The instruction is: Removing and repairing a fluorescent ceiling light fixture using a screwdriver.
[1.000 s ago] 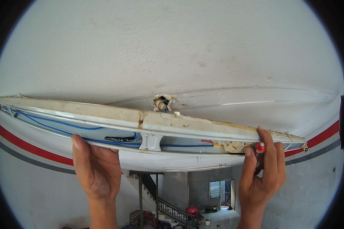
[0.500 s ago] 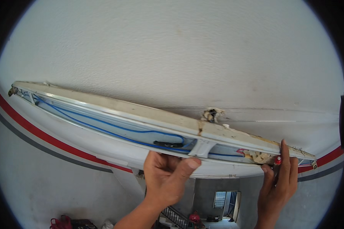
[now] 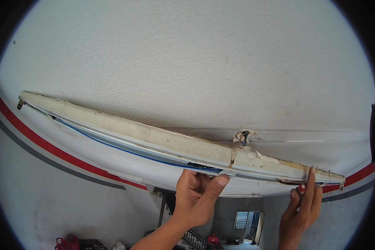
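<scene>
A long, off-white metal light fixture housing [image 3: 171,139] stretches across the view at a slant, its left end higher. Its underside is open, and a blue wire [image 3: 125,146] runs along inside it. My left hand [image 3: 198,198] is closed on the lower edge near the middle, thumb on a white cross-strip [image 3: 228,172]. Near the right end, my right hand [image 3: 302,208] is closed around a small red-tipped thing [image 3: 301,188], mostly hidden by the fingers. Its index finger is stretched up against the housing. A black piece [image 3: 198,165] shows inside above my left hand.
Behind the housing, a ragged hole [image 3: 245,136] with wires breaks the white surface. Red [image 3: 62,153] and grey stripes run along the wall. Far below are a stair railing [image 3: 194,239], a doorway [image 3: 254,225], a red item [image 3: 213,239] and bags [image 3: 71,242].
The housing has tipped so more of its outer face and less of its open inside shows. My left hand has shifted right with it; my right hand still stays near the right end.
</scene>
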`<state>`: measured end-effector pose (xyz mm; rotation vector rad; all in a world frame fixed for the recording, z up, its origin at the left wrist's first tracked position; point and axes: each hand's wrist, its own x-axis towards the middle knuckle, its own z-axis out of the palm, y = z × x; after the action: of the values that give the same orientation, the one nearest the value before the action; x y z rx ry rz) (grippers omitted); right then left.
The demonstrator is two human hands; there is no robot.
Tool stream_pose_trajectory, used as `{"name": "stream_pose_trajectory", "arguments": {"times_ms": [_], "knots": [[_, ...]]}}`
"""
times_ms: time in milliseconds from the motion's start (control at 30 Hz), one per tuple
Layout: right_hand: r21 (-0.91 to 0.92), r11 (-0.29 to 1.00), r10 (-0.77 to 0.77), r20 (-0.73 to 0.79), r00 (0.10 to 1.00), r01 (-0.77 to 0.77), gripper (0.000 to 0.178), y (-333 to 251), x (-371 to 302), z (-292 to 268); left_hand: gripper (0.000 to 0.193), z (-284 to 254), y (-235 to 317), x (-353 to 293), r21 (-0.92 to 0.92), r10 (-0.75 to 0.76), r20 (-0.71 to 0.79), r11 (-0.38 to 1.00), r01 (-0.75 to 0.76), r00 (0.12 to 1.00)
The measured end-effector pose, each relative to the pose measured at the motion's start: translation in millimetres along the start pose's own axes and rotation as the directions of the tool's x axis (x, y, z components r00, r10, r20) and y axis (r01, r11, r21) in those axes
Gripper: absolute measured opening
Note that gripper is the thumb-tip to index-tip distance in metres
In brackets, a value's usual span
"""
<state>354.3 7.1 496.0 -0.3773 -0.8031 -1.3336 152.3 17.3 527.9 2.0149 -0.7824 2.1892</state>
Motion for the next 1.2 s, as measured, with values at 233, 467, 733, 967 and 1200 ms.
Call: {"name": "stream_pose_trajectory", "arguments": {"times_ms": [233, 467, 733, 967, 1200], "knots": [[0.333, 0.925, -0.179, -0.049, 0.983, 0.185, 0.027, -70.3, 13.2, -15.2, 0.027, 6.4, 18.0, 11.8, 0.032, -0.032, 0.030, 0.999, 0.031, 0.999], [0.696, 0.613, 0.332, 0.204, 0.921, -0.375, 0.021, -111.5, 21.2, 4.9, 0.027, 0.2, 25.9, 5.2, 0.064, -0.139, 0.053, 0.989, 0.135, 0.989], [0.848, 0.176, 0.524, 0.350, 0.777, -0.501, 0.014, -120.6, 26.4, 27.6, 0.020, -4.1, 48.0, 3.7, 0.374, -0.168, 0.023, 0.916, 0.147, 0.986], [0.776, 0.361, 0.496, 0.310, 0.811, -0.517, 0.015, -117.4, 23.1, 30.2, 0.024, -34.1, 94.7, 18.2, 0.870, 0.437, 0.415, 0.066, -0.489, 0.798], [0.768, 0.387, 0.509, 0.284, 0.813, -0.511, 0.015, -117.6, 24.9, 28.5, 0.029, -24.6, 97.6, 28.4, 0.837, 0.418, 0.521, -0.082, -0.541, 0.744]]}}
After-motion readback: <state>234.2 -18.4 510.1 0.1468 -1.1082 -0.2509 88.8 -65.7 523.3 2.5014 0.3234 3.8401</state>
